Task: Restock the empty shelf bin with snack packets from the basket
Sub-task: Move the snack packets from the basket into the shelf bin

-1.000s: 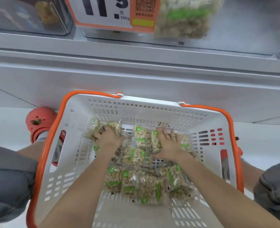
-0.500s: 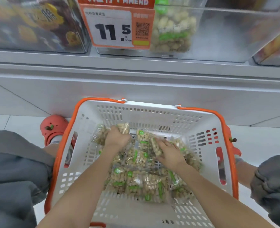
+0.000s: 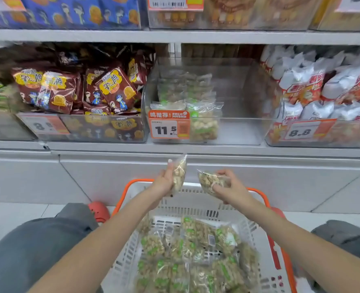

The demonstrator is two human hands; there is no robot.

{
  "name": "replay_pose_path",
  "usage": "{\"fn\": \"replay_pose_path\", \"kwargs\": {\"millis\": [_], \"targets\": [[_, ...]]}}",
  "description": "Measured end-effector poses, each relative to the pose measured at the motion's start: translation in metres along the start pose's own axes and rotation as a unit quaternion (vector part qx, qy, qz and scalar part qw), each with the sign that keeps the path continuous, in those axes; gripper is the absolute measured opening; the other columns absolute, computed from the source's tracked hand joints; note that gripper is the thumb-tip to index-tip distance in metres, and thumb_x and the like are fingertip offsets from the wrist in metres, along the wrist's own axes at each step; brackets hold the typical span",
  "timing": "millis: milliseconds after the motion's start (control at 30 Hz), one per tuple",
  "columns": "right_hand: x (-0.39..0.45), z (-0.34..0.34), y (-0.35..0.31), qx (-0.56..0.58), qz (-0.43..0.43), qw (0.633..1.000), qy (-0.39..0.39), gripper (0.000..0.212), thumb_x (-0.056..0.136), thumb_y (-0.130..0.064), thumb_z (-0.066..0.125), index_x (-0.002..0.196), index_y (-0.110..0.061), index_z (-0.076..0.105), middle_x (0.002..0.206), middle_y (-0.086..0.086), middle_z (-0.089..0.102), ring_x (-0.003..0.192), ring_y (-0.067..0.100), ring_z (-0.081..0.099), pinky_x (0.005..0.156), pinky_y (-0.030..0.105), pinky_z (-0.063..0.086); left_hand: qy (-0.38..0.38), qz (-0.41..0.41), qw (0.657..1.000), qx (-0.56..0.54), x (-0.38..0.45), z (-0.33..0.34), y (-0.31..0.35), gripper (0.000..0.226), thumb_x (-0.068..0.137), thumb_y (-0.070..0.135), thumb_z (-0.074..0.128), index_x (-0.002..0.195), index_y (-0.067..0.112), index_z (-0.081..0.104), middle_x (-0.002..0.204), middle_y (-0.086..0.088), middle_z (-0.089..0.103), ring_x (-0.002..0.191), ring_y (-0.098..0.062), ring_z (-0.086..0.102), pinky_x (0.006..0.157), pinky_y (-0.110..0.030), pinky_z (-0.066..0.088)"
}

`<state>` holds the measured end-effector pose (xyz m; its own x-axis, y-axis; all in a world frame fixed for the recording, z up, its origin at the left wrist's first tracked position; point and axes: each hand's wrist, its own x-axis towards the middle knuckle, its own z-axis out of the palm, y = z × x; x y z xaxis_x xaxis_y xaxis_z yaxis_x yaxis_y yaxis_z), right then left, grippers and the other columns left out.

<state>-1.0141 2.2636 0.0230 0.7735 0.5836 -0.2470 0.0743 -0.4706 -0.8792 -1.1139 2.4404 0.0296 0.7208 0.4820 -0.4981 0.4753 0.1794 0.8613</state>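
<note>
Gripping one clear snack packet each, both hands are hanging just above the far rim of the white basket (image 3: 257, 235) with its orange trim. The left hand (image 3: 164, 182) is curling its fingers round an upright packet (image 3: 179, 174) of pale nuts, whose sealed top is pointing toward the shelf bin (image 3: 234, 132). The right hand (image 3: 232, 190) is pinching a second packet (image 3: 208, 181) between thumb and fingers, tilted, just beside the first but apart from it. Inside the basket, below the hands, more packets (image 3: 196, 254) with green labels are lying in a loose heap. Beyond the basket and higher up, the clear shelf bin is sitting on the shelf, holding a small stack of the same packets (image 3: 204, 119) at its left side, behind an orange price tag (image 3: 169, 125) reading 11.5; the rest of its floor is showing bare. Left of that bin, brown snack bags (image 3: 111, 89) are filling a neighbouring bin, and white and red bags (image 3: 322, 89) are filling the one to its right.
</note>
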Motion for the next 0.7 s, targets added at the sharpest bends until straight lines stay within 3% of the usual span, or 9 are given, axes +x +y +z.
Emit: {"fn": "replay_pose_path", "kwargs": {"millis": [100, 167, 233, 333, 400, 433, 500, 567, 700], "targets": [[-0.003, -0.029, -0.040, 0.083, -0.003, 0.997, 0.002, 0.017, 0.088, -0.017, 0.061, 0.104, -0.022, 0.057, 0.086, 0.003, 0.057, 0.066, 0.017, 0.052, 0.054, 0.027, 0.046, -0.036, 0.067, 0.995, 0.057, -0.013, -0.006, 0.028, 0.043, 0.093, 0.044, 0.050, 0.118, 0.010, 0.052, 0.095, -0.004, 0.064, 0.073, -0.013, 0.061, 0.067, -0.024, 0.051], [-0.005, -0.046, -0.060, 0.157, 0.013, 0.987, -0.013, 0.010, 0.088, -0.023, 0.062, 0.096, -0.018, 0.059, 0.087, 0.008, 0.056, 0.067, 0.017, 0.051, 0.050, 0.025, 0.042, -0.088, 0.077, 0.993, 0.030, -0.021, -0.008, 0.049, 0.035, 0.087, 0.033, 0.063, 0.111, 0.008, 0.057, 0.087, -0.003, 0.070, 0.071, -0.015, 0.067, 0.072, -0.031, 0.055], [-0.006, -0.060, -0.073, 0.241, 0.041, 0.967, -0.071, 0.016, 0.086, -0.032, 0.059, 0.096, -0.019, 0.059, 0.087, 0.008, 0.060, 0.072, 0.019, 0.058, 0.053, 0.026, 0.038, -0.114, 0.081, 0.990, 0.026, -0.026, -0.007, 0.063, 0.029, 0.082, 0.028, 0.069, 0.104, 0.012, 0.060, 0.082, -0.002, 0.072, 0.073, -0.017, 0.067, 0.076, -0.033, 0.053], [-0.005, -0.069, -0.078, 0.326, 0.039, 0.936, -0.126, 0.021, 0.083, -0.034, 0.060, 0.100, -0.022, 0.057, 0.085, 0.004, 0.068, 0.077, 0.019, 0.065, 0.053, 0.026, 0.038, -0.122, 0.077, 0.989, 0.016, -0.027, -0.007, 0.072, 0.052, 0.063, 0.037, 0.082, 0.104, 0.013, 0.061, 0.083, -0.003, 0.074, 0.082, -0.023, 0.066, 0.081, -0.037, 0.052], [0.000, -0.065, -0.079, 0.301, 0.018, 0.949, -0.088, 0.042, 0.069, -0.031, 0.072, 0.105, -0.021, 0.054, 0.086, 0.003, 0.069, 0.071, 0.016, 0.064, 0.043, 0.021, 0.038, -0.112, 0.077, 0.990, -0.029, -0.024, -0.007, 0.067, 0.053, 0.053, 0.037, 0.085, 0.096, 0.012, 0.065, 0.081, -0.006, 0.074, 0.076, -0.022, 0.068, 0.082, -0.039, 0.054], [0.003, -0.060, -0.082, 0.262, 0.006, 0.963, -0.058, 0.048, 0.063, -0.028, 0.078, 0.104, -0.019, 0.054, 0.080, 0.003, 0.070, 0.065, 0.014, 0.063, 0.041, 0.020, 0.038, -0.102, 0.071, 0.991, -0.053, -0.022, -0.006, 0.065, 0.046, 0.053, 0.035, 0.082, 0.090, 0.012, 0.066, 0.078, -0.006, 0.074, 0.069, -0.020, 0.069, 0.074, -0.036, 0.056], [0.006, -0.052, -0.093, 0.150, -0.038, 0.988, -0.005, 0.038, 0.068, -0.025, 0.082, 0.094, -0.018, 0.056, 0.064, -0.002, 0.065, 0.054, 0.011, 0.056, 0.041, 0.020, 0.040, -0.070, 0.044, 0.988, -0.128, -0.017, 0.001, 0.065, 0.036, 0.059, 0.027, 0.078, 0.088, 0.010, 0.066, 0.073, -0.006, 0.074, 0.059, -0.018, 0.069, 0.060, -0.033, 0.058], [0.010, -0.051, -0.103, 0.095, -0.076, 0.992, 0.045, 0.024, 0.078, -0.024, 0.078, 0.083, -0.022, 0.055, 0.057, -0.007, 0.057, 0.046, 0.009, 0.053, 0.041, 0.021, 0.041, -0.032, 0.031, 0.986, -0.161, -0.009, 0.007, 0.069, 0.029, 0.072, 0.025, 0.076, 0.093, 0.008, 0.065, 0.075, -0.007, 0.074, 0.060, -0.019, 0.070, 0.058, -0.036, 0.058], [0.010, -0.059, -0.116, 0.135, -0.095, 0.983, 0.083, 0.017, 0.082, -0.024, 0.073, 0.085, -0.023, 0.056, 0.079, 0.008, 0.071, 0.063, 0.023, 0.071, 0.039, 0.024, 0.046, 0.070, 0.089, 0.994, -0.001, 0.005, 0.016, 0.081, 0.050, 0.085, 0.058, 0.053, 0.096, 0.011, 0.065, 0.084, -0.012, 0.074, 0.076, -0.028, 0.072, 0.074, -0.040, 0.057]]}}
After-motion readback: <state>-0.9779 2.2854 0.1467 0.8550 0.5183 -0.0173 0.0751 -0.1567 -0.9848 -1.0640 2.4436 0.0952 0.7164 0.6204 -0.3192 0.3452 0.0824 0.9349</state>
